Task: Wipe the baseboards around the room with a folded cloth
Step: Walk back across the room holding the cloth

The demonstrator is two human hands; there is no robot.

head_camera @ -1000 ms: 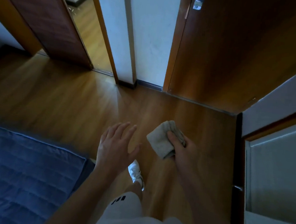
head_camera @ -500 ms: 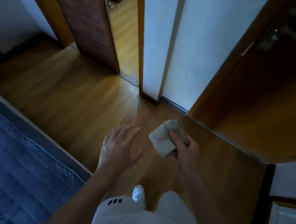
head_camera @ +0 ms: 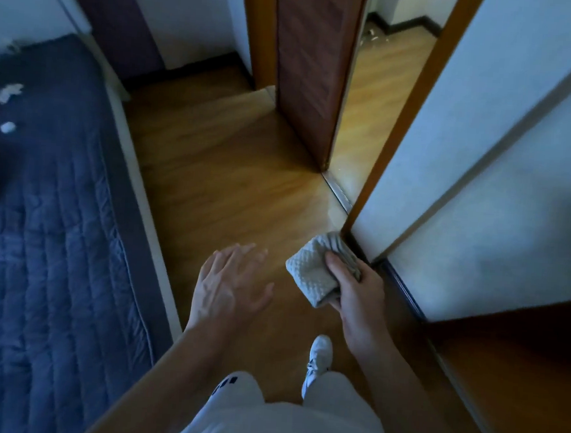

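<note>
- Grey waffle-textured folded cloth (head_camera: 310, 274) is clamped in the right hand (head_camera: 356, 295), right beside the dark baseboard strip (head_camera: 400, 288) at the white wall's foot.
- Left hand (head_camera: 228, 286) hovers empty, fingers spread, over the wooden floor (head_camera: 219, 178).

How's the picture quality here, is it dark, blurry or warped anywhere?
Head view: the room is dim with a bluish cast, daylight brightens the floor beyond the open door; wide-angle bending tilts the walls; the left hand shows slight motion blur, the cloth stays sharp.
</note>
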